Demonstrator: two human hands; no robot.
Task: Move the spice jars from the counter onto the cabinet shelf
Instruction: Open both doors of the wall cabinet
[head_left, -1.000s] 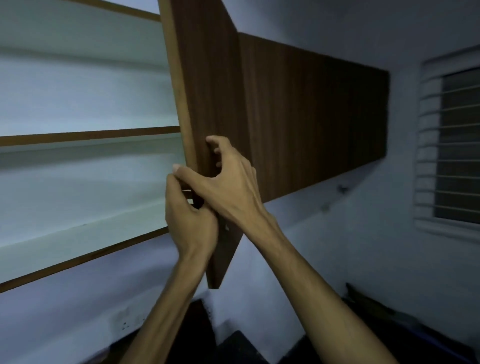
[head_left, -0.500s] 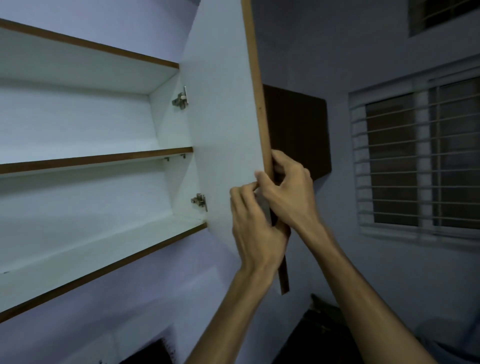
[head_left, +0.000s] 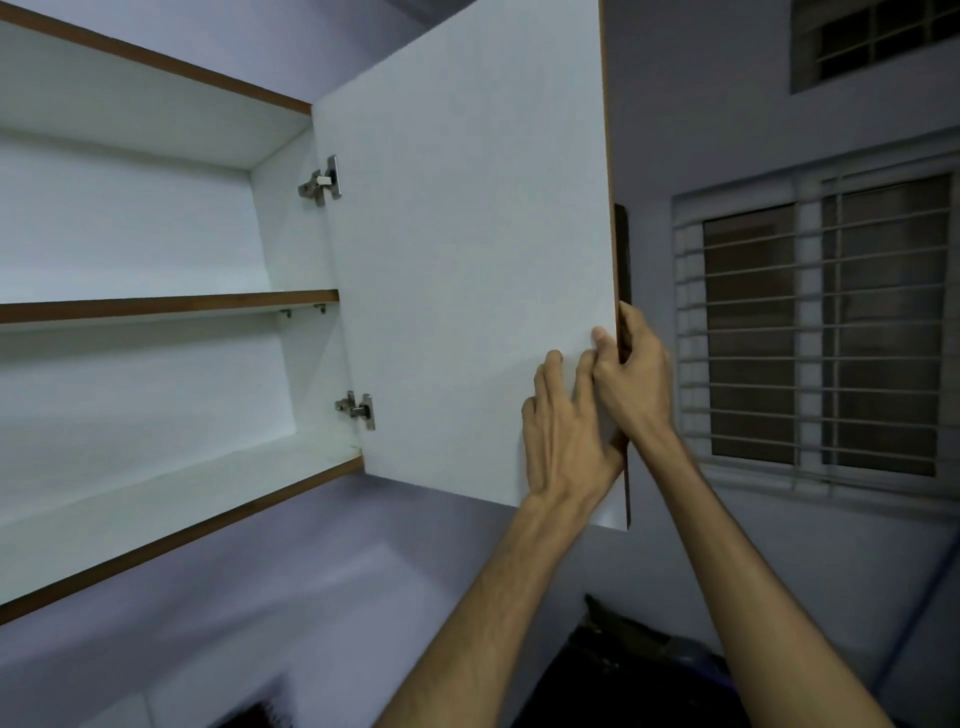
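Swung wider than half a second ago, one cabinet door (head_left: 467, 270) fills the frame's centre. One cabinet (head_left: 156, 78), upper left, shows two shelves (head_left: 166, 306) and two hinges (head_left: 321, 180). Right hand (head_left: 631, 384) grips the door's edge; left hand (head_left: 566, 431) presses flat beside it. No spice jars in view.
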